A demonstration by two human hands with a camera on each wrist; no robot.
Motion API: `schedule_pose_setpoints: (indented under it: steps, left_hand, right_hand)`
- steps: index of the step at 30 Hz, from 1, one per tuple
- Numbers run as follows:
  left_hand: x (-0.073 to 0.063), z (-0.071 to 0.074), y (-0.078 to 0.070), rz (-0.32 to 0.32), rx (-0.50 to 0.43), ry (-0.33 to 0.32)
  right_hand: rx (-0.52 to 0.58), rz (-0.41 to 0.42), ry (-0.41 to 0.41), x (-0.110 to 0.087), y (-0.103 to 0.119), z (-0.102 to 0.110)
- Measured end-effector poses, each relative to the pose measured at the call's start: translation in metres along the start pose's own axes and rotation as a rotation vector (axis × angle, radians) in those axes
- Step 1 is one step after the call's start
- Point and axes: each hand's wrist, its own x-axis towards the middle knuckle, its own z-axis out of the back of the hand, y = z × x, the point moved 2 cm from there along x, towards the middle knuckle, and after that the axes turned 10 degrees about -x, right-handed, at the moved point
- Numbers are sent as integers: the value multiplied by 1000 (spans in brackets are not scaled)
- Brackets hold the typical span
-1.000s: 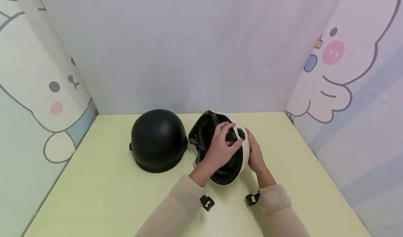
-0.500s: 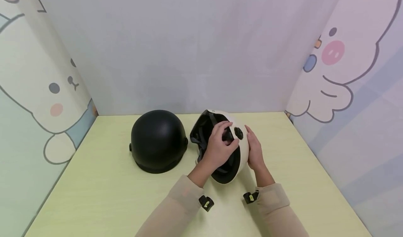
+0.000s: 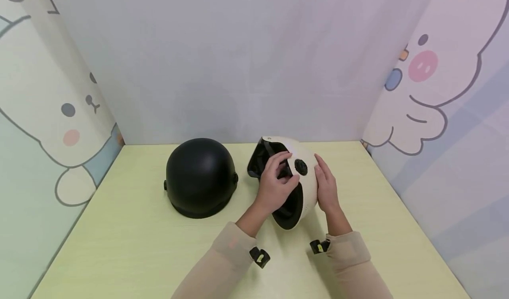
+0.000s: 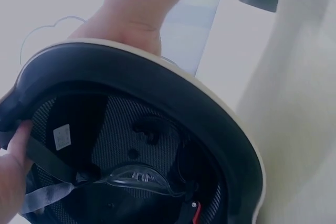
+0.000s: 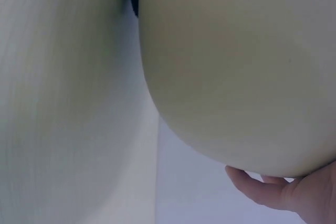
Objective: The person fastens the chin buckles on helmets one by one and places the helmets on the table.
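A white helmet [image 3: 309, 191] lies tilted on its side, its black-lined opening facing left. My left hand [image 3: 275, 184] grips the rim beside a black round knob [image 3: 301, 167], thumb and fingers curled round the edge. Against the smooth outer shell rests my right hand [image 3: 328, 186], fingers extended. The left wrist view looks into the helmet, where a grey chin strap [image 4: 48, 196], a white label [image 4: 62, 137] and a small red piece [image 4: 197, 212] show. In the right wrist view the right hand's fingers [image 5: 257, 190] touch the shell.
A black helmet [image 3: 200, 177] sits dome up just left of the white one. Both stand on a pale yellow-green table [image 3: 131, 246]. A plain wall [image 3: 246, 69] rises behind, with cartoon-printed panels [image 3: 441, 109] at the sides.
The white helmet has turned so that more of its shell and knob face up and less of its inside shows. It has shifted slightly right, both hands still on it.
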Motion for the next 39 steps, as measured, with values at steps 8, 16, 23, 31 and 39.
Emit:
schedule_pose_setpoints:
  steps: [8,16,23,31,39]
  left_hand:
    - [0,7,2,-30,-160,-16]
    - [0,15,8,8,-321,-16]
    - [2,16,17,99,-604,-74]
    - [-1,20,34,133,-730,-122]
    - [-4,29,37,176,-719,-141]
  right_hand:
    - [-217,3,-75,0,13,4]
    - [-377,6,-114,1,28,6]
    - [-490,52,-142,-1,44,7]
    - [-629,50,-156,-1,51,3]
    - [-750,21,-136,-3,57,-7]
